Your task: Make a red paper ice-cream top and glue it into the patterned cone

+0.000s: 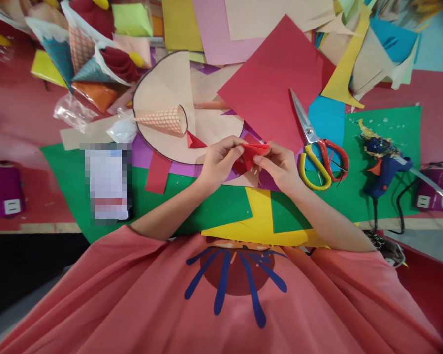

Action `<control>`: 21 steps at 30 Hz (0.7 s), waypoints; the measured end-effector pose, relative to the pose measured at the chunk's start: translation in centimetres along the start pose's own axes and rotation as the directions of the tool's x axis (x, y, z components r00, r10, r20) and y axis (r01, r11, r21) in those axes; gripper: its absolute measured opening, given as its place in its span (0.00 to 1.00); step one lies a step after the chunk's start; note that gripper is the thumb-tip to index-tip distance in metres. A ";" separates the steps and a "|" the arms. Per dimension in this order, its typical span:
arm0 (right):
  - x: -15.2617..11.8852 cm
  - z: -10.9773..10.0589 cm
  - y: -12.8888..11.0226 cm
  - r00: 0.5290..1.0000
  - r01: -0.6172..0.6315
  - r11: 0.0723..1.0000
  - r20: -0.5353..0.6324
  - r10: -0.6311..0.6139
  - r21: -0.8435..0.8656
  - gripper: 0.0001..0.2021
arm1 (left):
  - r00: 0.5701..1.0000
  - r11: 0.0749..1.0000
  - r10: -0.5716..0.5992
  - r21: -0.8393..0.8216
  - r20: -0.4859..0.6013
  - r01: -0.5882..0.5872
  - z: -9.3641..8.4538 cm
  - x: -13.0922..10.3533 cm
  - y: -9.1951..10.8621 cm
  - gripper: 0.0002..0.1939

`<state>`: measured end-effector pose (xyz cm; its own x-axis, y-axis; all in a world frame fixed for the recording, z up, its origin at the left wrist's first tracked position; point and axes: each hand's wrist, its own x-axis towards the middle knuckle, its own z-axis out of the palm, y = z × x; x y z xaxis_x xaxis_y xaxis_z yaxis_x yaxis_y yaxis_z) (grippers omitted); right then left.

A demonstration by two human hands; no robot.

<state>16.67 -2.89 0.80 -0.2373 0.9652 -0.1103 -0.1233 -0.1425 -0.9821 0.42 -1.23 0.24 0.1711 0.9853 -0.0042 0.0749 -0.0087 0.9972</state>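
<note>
Between both hands is a small folded piece of red paper [254, 153]. My left hand [223, 158] pinches its left end between thumb and fingers. On the other side, the thumb and fingers of my right hand [278, 162] are closed on its right edge. Under and beyond the hands lies a round beige paper disc [158, 93] with a dark outline. A checkered paper cone [166, 120] rests on the disc, and a small red folded triangle [195, 141] lies by its wide end. Scissors [317, 147] with red and yellow handles lie to the right of my right hand.
A blue glue gun [382, 177] lies on green paper [398, 128] at right, its cord running toward me. At left is a phone [107, 182] with a blurred screen. A large red sheet [269, 78], paper scraps and wrapped paper cones [83, 54] cover the back.
</note>
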 end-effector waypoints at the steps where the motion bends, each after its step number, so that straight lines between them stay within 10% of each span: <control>1: 0.0 0.0 0.0 1.000 0.002 1.000 -0.001 -0.002 0.001 0.11 | 1.000 1.000 -0.001 0.009 -0.004 0.001 0.0 0.0 0.0 0.12; 21: 0.4 -0.5 -0.1 0.999 -0.018 1.000 -0.027 0.018 -0.004 0.06 | 0.989 0.999 0.047 -0.026 0.143 -0.044 0.0 -0.6 0.0 0.11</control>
<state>17.05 -2.38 0.78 -0.2137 0.9679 -0.1319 -0.1148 -0.1590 -0.9806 0.32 -1.79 0.26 0.3130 0.9492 0.0322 0.0416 -0.0476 0.9980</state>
